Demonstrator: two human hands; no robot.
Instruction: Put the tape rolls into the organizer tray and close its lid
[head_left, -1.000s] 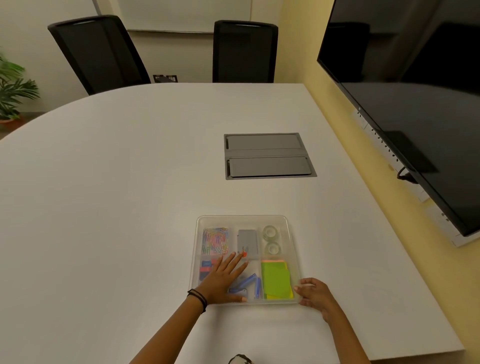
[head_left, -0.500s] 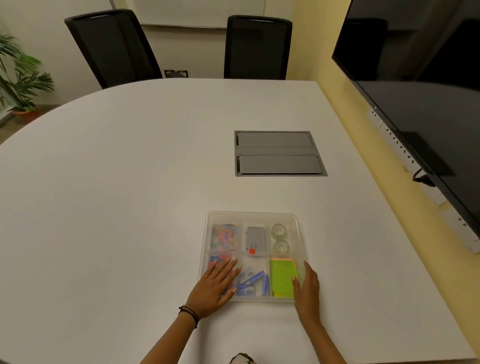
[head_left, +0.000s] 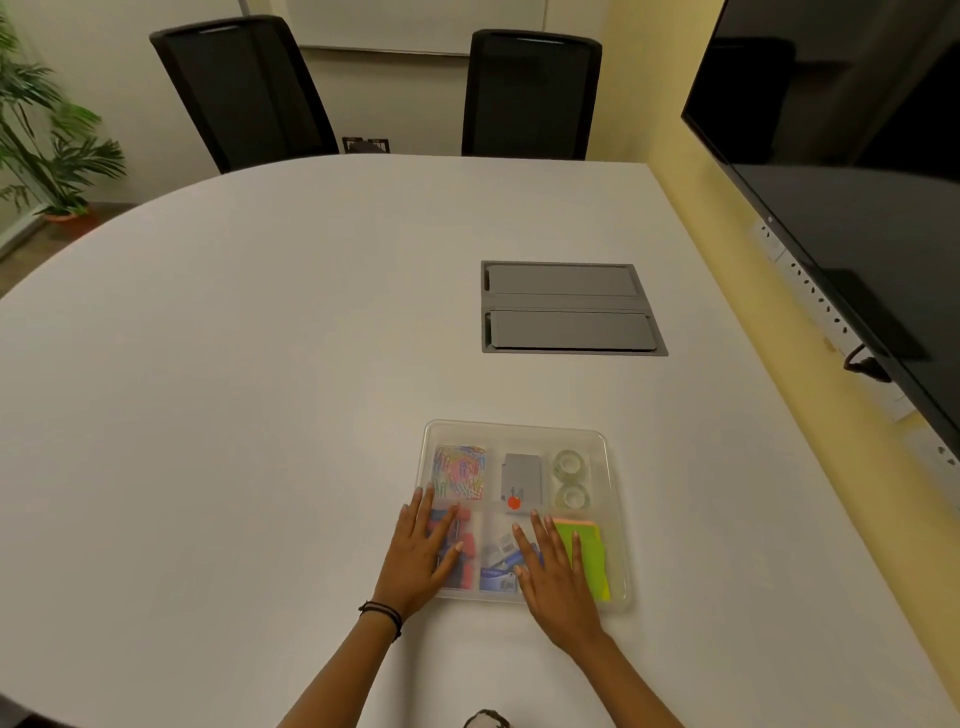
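Both hands (head_left: 423, 556) (head_left: 553, 577) flat, fingers spread, on the organizer tray's lid (head_left: 597, 441) (tape rolls (head_left: 569, 478) inside).

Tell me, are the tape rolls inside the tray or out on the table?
Inside. Both tape rolls sit in the far right compartment of the organizer tray.

Just one view here, a wide-angle cam on the person's head, looking forward and down across the white table (head_left: 260, 389). Both forearms come in from the near edge, so it sits pretty close above the organizer tray (head_left: 615, 519). Far end shows two black chairs (head_left: 244, 88), the right side a wall screen (head_left: 857, 182), far left a plant (head_left: 47, 140).
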